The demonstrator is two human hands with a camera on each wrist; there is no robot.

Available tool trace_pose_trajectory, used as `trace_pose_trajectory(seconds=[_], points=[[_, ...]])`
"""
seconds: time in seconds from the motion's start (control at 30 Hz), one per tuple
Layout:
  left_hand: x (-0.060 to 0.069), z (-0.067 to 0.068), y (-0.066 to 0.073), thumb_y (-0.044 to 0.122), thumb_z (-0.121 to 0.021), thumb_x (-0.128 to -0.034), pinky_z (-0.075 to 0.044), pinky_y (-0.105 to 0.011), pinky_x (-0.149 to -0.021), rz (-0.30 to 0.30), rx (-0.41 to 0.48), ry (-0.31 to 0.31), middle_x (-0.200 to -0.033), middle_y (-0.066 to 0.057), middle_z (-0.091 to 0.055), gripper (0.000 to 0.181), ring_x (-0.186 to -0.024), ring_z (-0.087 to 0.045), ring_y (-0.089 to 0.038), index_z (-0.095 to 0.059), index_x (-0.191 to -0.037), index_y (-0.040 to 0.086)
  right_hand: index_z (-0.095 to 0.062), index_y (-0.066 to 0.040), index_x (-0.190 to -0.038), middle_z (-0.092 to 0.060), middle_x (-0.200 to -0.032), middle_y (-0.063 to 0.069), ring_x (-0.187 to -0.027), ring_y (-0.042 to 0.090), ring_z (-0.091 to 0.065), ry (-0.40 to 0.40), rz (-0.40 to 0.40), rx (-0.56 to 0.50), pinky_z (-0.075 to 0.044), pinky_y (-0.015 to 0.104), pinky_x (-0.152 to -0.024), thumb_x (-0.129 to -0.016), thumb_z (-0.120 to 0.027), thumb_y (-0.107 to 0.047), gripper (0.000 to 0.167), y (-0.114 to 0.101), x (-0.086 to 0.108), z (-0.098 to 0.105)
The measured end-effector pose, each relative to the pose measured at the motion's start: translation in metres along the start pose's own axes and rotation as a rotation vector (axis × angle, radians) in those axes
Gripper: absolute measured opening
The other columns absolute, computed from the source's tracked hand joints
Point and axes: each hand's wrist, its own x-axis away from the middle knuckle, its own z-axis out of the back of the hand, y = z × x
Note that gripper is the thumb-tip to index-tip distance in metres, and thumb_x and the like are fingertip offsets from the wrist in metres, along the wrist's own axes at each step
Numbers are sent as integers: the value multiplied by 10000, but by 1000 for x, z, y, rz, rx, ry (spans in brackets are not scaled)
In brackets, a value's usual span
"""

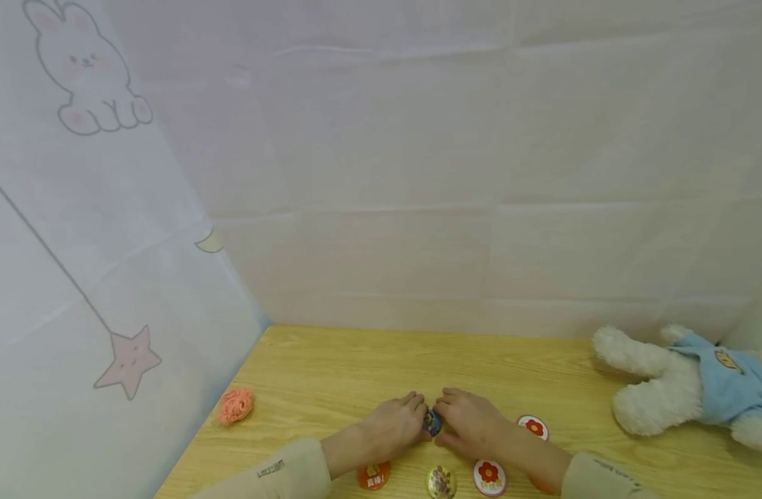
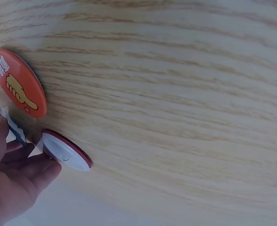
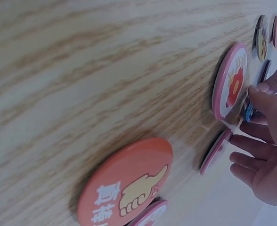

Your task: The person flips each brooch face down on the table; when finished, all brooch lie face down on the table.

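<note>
Between the two hands, a small dark blue badge (image 1: 432, 422) is held tilted up above the table. My left hand (image 1: 398, 424) pinches its left side, and my right hand (image 1: 474, 424) pinches its right side. In the right wrist view, a blue edge of the badge (image 3: 249, 112) shows by the thumb of my right hand (image 3: 270, 136). The left wrist view has my left hand (image 2: 16, 174) at the lower left, its fingertips beside a white badge with a red rim (image 2: 67, 152). The fingers hide part of the blue badge.
Round badges lie around the hands: an orange one (image 1: 373, 476), a yellow-green one (image 1: 441, 482) and red-flower ones (image 1: 490, 478). Coral yarn (image 1: 235, 405) lies at the table's left edge; a white plush toy in blue clothing (image 1: 730, 381) lies at the right.
</note>
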Motion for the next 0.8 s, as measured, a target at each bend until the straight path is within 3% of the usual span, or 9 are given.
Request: trace_pose_trajectory(seconds=[0.27, 0.4, 0.47, 0.53, 0.7, 0.8], points=[[1, 1, -6, 439, -456, -1009, -492, -276, -942, -21, 81, -37, -1323, -149, -555, 495, -1228, -550, -229, -583, -1236, 17, -674, -57, -1068, -671, -1112, 128, -1159, 389, -576, 15, -12, -44, -521, 475, -893, -852, -741, -382, 396, -2, -1, 0], [0, 5, -8, 350, -513, -1013, -511, -267, -907, -31, 108, -34, -1290, -137, -571, 416, -1196, -573, -222, -581, -1236, 6, -685, -51, -1052, -695, -1035, 92, -1103, 379, -614, 62, 31, -27, -499, 477, -931, -870, -721, -380, 378, -1, -4, 1], [0, 6, -9, 332, -516, -1015, -519, -251, -883, -17, 165, -32, -1265, -130, -590, 423, -1151, -600, -203, -569, -1258, -10, -690, -56, -1044, -702, -1006, 66, -1083, 370, -626, 92, 68, -8, -488, 473, -950, -897, -693, -376, 353, 0, -4, 2], [0, 6, -11, 343, -498, -1021, -524, -239, -866, 0, 245, -42, -1269, -131, -596, 454, -1128, -612, -190, -549, -1286, -23, -702, -62, -1007, -708, -978, 51, -1054, 336, -646, 140, 133, 15, -478, 459, -969, -917, -675, -355, 307, 1, -5, 3], [1, 6, -19, 358, -479, -1021, -517, -174, -778, -1, 497, -33, -1109, -30, -646, 404, -957, -634, -76, -564, -1212, 12, -737, -108, -885, -710, -883, 3, -907, 191, -657, 368, 352, 173, -557, 290, -788, -853, -760, -252, 149, 7, -7, -1], [1, 6, -23, 366, -521, -1004, -499, -165, -726, -11, 561, -24, -1018, 3, -637, 398, -844, -596, -30, -558, -1200, 22, -728, -120, -831, -681, -801, -33, -807, 128, -613, 491, 369, 206, -542, 209, -689, -804, -799, -176, 95, 13, -8, -1]])
